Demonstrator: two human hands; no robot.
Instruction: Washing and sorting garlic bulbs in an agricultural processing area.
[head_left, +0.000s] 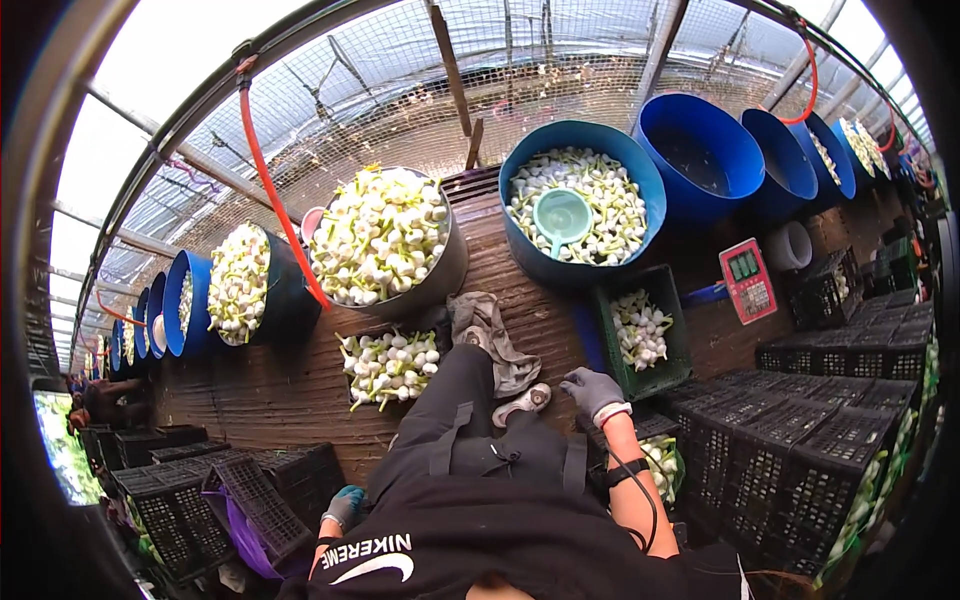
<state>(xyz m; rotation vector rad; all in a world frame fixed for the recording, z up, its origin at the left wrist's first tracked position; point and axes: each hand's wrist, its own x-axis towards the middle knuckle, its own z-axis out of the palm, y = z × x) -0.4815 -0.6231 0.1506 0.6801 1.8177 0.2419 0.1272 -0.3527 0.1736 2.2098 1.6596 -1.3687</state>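
My right hand (592, 391), in a grey glove, hangs beside the green crate (652, 379), which has peeled garlic-like bulbs (639, 330) inside; I see nothing in its partly bent fingers. My left hand (346, 507), gloved in grey and teal, is low beside my hip, its fingers partly hidden by my clothing. Before me a blue tub (517, 240) holds pale bulbs with short green stems, and a light green plastic scoop (562, 216) lies on them. A grey tub (450, 259) at its left is heaped with similar bulbs. Closer to my legs is a full crate of bulbs (390, 365).
Stacks of black plastic crates (780, 442) stand at right and more (172, 510) at left. A red scale (748, 281) is beyond the green crate. Blue tubs (697, 157) line the mesh wall. An orange hose (270, 180) hangs down. A grey cloth (499, 352) lies near my shoe.
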